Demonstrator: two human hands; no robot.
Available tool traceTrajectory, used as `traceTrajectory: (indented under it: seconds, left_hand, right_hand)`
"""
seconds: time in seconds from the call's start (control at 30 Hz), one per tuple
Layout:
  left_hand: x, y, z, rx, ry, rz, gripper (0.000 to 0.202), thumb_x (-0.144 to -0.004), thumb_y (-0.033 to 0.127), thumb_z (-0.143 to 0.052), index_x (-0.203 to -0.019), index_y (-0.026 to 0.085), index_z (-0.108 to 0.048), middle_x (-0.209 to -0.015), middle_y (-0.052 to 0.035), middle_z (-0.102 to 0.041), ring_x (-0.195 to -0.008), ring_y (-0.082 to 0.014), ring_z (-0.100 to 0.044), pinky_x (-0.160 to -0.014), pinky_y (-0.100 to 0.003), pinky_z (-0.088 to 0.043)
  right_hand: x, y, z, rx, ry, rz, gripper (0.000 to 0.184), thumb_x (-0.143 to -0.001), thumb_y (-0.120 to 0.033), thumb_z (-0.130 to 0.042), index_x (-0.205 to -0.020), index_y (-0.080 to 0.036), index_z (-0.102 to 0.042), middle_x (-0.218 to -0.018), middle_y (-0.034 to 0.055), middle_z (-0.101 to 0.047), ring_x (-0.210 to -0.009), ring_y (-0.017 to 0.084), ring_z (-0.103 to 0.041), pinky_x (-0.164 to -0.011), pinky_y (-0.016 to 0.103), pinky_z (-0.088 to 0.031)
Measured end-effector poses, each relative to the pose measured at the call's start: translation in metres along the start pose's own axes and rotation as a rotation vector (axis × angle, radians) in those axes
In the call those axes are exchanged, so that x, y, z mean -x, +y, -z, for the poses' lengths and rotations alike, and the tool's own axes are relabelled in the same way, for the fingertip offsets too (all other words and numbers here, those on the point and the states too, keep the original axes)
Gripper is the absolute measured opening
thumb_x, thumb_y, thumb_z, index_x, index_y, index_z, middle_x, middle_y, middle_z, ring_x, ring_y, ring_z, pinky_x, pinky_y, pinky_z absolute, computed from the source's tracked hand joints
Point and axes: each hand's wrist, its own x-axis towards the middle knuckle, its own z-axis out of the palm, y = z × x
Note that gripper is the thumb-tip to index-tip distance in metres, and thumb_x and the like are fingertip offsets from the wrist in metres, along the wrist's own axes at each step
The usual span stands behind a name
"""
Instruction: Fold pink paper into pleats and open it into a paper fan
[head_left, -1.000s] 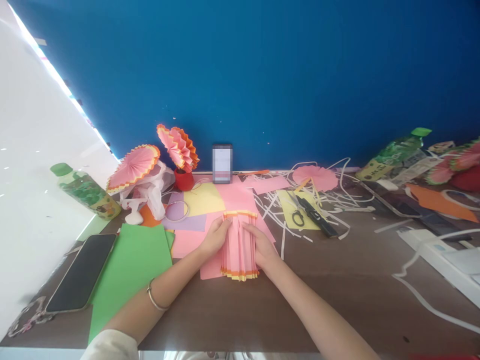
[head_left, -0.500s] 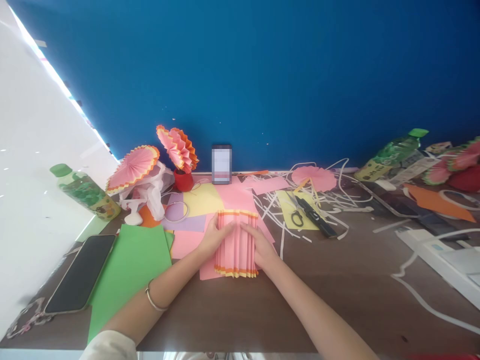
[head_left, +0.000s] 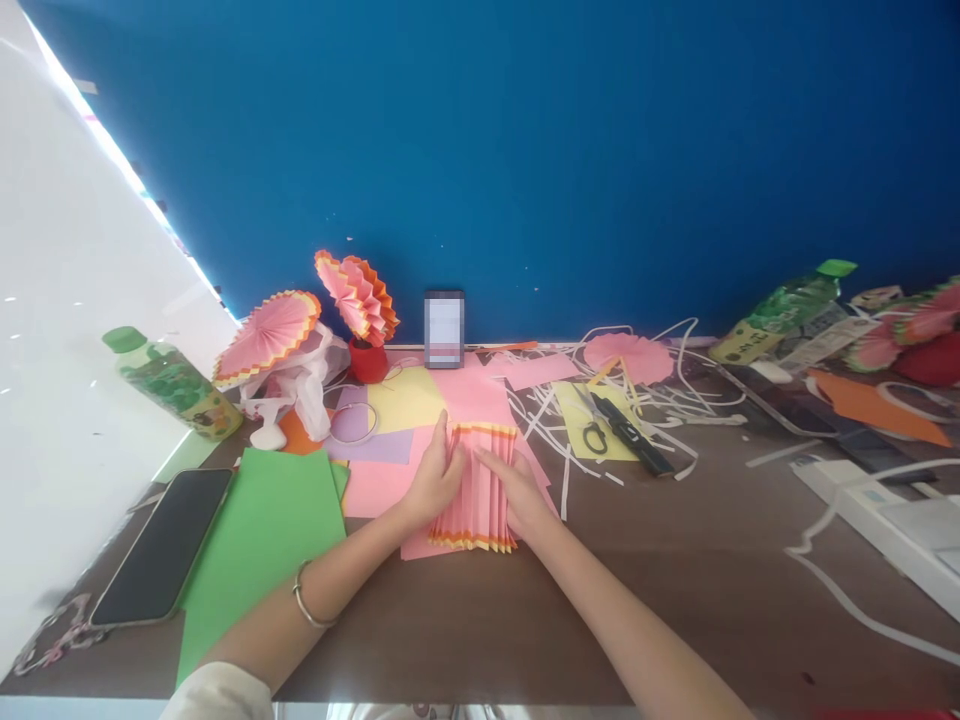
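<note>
Accordion-pleated pink paper (head_left: 486, 495), edged in orange and yellow at both ends, lies between my hands above sheets of pink paper (head_left: 375, 488). My left hand (head_left: 437, 478) grips its left side, thumb on top and fingers around the outer edge. From the right, my right hand (head_left: 517, 488) holds the other side, its thumb lying over the folds. The undersides of the pleats and several fingertips are hidden. Just beyond my left hand is yellow paper (head_left: 405, 398).
At left are a phone (head_left: 163, 545), green paper (head_left: 259, 550), a green-capped bottle (head_left: 176, 385) and a red pot (head_left: 367, 362) with a pleated paper flower (head_left: 358, 295). Scissors (head_left: 595, 432), a black cutter (head_left: 634, 432) and white strips lie right. Another phone (head_left: 444, 330) leans on the wall.
My left hand has turned more upright, and its thumb has drawn back from the middle of the pleats. The right thumb has shifted slightly left over the folds.
</note>
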Motion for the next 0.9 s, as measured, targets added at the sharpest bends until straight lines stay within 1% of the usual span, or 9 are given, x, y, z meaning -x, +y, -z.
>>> traceTrajectory:
  seconds: [0.1,0.23,0.3,0.4,0.5,0.57,0.7,0.77,0.9]
  left_hand:
    - [0.001,0.002,-0.001,0.030,-0.038,-0.024,0.058,-0.087,0.034,-0.037,-0.138,0.015,-0.016,-0.143,-0.0112,-0.025,-0.135,-0.0211,-0.012,-0.111,-0.036,-0.012]
    - [0.002,0.005,0.003,0.126,-0.045,0.048,0.054,-0.085,0.034,-0.041,-0.134,0.017,-0.027,-0.143,-0.0082,-0.027,-0.135,-0.0220,-0.012,-0.111,-0.035,-0.013]
    - [0.002,0.007,0.005,0.217,-0.039,0.102,0.048,-0.084,0.035,-0.043,-0.129,0.020,-0.037,-0.139,-0.0074,-0.035,-0.132,-0.0242,-0.021,-0.109,-0.036,-0.020]
    - [0.002,0.008,0.006,0.365,-0.102,0.119,0.043,-0.081,0.039,-0.049,-0.120,0.021,-0.046,-0.125,-0.0085,-0.051,-0.119,-0.0269,-0.043,-0.098,-0.038,-0.037]
    - [0.001,0.007,0.004,0.409,-0.121,0.121,0.039,-0.078,0.041,-0.053,-0.111,0.018,-0.051,-0.114,-0.0090,-0.058,-0.106,-0.0251,-0.053,-0.090,-0.036,-0.043]
    - [-0.001,0.004,0.004,0.420,-0.084,0.128,0.038,-0.078,0.042,-0.053,-0.107,0.018,-0.052,-0.111,-0.0086,-0.059,-0.105,-0.0237,-0.054,-0.090,-0.035,-0.043]
    - [-0.005,-0.001,0.007,0.459,-0.028,0.169,0.036,-0.080,0.043,-0.050,-0.108,0.020,-0.051,-0.112,-0.0070,-0.059,-0.103,-0.0230,-0.055,-0.088,-0.035,-0.044]
    - [-0.006,-0.002,0.009,0.451,-0.037,0.181,0.036,-0.080,0.042,-0.050,-0.109,0.021,-0.051,-0.112,-0.0070,-0.059,-0.104,-0.0236,-0.055,-0.088,-0.035,-0.044]
    - [-0.008,-0.004,0.010,0.358,-0.046,0.110,0.034,-0.081,0.037,-0.050,-0.110,0.020,-0.049,-0.115,-0.0076,-0.056,-0.109,-0.0226,-0.051,-0.093,-0.034,-0.040]
  right_hand:
    - [0.004,-0.003,-0.004,-0.015,-0.096,0.018,0.037,-0.059,-0.027,-0.074,-0.093,-0.017,-0.061,-0.092,0.0064,-0.069,-0.092,0.025,-0.062,-0.073,0.032,-0.051]
    - [0.003,-0.003,-0.003,-0.025,-0.050,0.007,0.038,-0.057,-0.028,-0.075,-0.092,-0.017,-0.061,-0.088,0.0060,-0.069,-0.089,0.026,-0.063,-0.072,0.033,-0.052]
    - [0.000,-0.003,0.000,-0.036,0.018,-0.004,0.039,-0.057,-0.029,-0.075,-0.092,-0.018,-0.061,-0.087,0.0057,-0.069,-0.090,0.026,-0.063,-0.073,0.034,-0.052]
    - [-0.004,-0.002,0.004,-0.065,0.080,-0.006,0.042,-0.058,-0.030,-0.075,-0.095,-0.020,-0.060,-0.092,0.0056,-0.069,-0.094,0.026,-0.062,-0.077,0.036,-0.052]
    - [-0.006,-0.002,0.006,-0.079,0.001,0.003,0.039,-0.062,-0.033,-0.072,-0.097,-0.020,-0.059,-0.098,0.0058,-0.067,-0.096,0.025,-0.061,-0.078,0.036,-0.052]
    - [-0.006,-0.003,0.007,-0.071,-0.057,-0.001,0.037,-0.065,-0.036,-0.069,-0.098,-0.021,-0.059,-0.099,0.0064,-0.067,-0.095,0.026,-0.062,-0.076,0.036,-0.053]
    - [-0.006,-0.005,0.008,-0.030,-0.066,0.008,0.039,-0.065,-0.037,-0.069,-0.100,-0.021,-0.059,-0.099,0.0065,-0.067,-0.096,0.025,-0.061,-0.078,0.036,-0.052]
    - [-0.006,-0.006,0.007,-0.002,-0.081,0.027,0.042,-0.064,-0.034,-0.070,-0.102,-0.022,-0.058,-0.101,0.0059,-0.066,-0.097,0.025,-0.060,-0.080,0.036,-0.051]
    - [-0.005,-0.006,0.006,0.014,-0.091,0.060,0.043,-0.062,-0.031,-0.070,-0.102,-0.022,-0.057,-0.099,0.0059,-0.067,-0.095,0.025,-0.061,-0.078,0.037,-0.051]
